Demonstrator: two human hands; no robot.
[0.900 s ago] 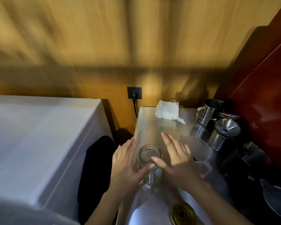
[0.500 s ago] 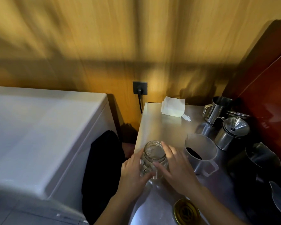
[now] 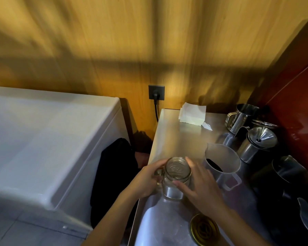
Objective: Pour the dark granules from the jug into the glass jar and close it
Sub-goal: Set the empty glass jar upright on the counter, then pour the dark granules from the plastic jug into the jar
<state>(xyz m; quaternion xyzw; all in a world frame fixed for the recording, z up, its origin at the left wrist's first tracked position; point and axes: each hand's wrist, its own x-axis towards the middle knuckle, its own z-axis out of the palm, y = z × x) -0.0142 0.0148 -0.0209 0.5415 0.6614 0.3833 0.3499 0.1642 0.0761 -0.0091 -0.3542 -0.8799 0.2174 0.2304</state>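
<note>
Shifted slightly rightward on worktop (image 3: 176, 139) since earlier: one empty glass jar (image 3: 176, 176), upright, left hand (image 3: 146, 180) clamped on its handle side, right hand (image 3: 201, 187) spread against its wall. Rigid, slick, breakable; best steadied low. One jug (image 3: 220, 166) with dark granules (image 3: 214, 165) just right. One gold lid (image 3: 204, 229) nearer.
</note>
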